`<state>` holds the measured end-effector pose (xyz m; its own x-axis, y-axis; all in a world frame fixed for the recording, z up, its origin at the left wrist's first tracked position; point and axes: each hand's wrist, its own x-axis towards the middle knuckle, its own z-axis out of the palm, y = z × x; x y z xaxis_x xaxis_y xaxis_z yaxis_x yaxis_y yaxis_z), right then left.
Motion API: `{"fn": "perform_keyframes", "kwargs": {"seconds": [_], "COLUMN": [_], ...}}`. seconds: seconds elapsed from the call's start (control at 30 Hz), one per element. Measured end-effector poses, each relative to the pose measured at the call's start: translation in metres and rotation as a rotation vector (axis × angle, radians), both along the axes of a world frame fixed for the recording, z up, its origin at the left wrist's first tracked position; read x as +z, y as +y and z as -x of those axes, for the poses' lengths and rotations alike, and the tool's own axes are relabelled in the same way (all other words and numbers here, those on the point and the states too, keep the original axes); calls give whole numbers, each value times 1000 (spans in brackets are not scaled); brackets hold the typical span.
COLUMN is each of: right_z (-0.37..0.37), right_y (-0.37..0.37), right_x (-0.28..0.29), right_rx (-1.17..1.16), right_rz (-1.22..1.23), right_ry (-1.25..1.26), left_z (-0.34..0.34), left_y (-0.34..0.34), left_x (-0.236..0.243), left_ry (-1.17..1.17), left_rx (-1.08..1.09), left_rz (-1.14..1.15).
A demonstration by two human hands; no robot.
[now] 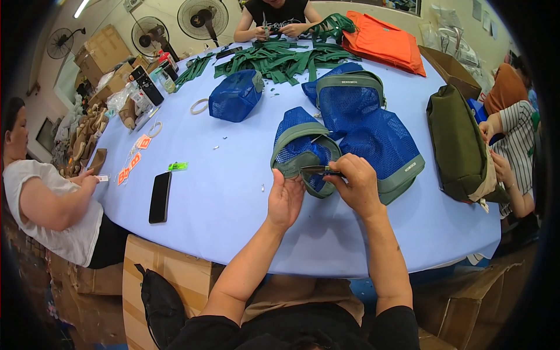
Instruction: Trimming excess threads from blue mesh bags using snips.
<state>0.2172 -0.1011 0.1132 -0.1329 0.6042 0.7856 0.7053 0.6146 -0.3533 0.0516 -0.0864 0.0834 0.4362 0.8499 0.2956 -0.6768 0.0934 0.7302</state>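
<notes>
Black phone (160,197), green lighter-like item (178,167), wall fans (203,18)

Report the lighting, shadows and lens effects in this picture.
Head view: the ceiling light glares white; head view: soft shadow dims the table between the forearms; head view: fisheye framing blackens the corners; head view: the left hand and right hand show clearly.

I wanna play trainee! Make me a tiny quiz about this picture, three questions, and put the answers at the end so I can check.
1. Which of the camera wearer's hands holds the dark snips?
2. True or false: the black smartphone lies on the table, to the left of the blue mesh pouch nearest the snips.
3. Fill in: the fabric strips heaped at the table's far side are ____.

Key:
1. The right hand.
2. True.
3. Green.
</notes>
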Motion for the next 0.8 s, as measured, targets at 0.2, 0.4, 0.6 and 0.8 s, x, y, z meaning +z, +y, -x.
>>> {"fn": "perform_keyframes", "kwargs": {"seconds": [0.2,0.4,0.6,0.8], "right_z": [-1,-1,1,0], "right_y": [1,2,-1,-1], "right_x": [-1,-2,1,1], "right_rx": [-5,-2,-5,-9], "right_rz": [-11,-31,2,-3], "right_ry": [-10,25,5,-10], "left_z": [-1,0,-2,-2], "left_y": [0,0,-1,-1], "left_x": [1,-1,-2,-4], "left_ry": [-5,-3,87,136], "left_rx": [-9,-2,46,87], "left_rz": [-1,12,-52,-49]}}
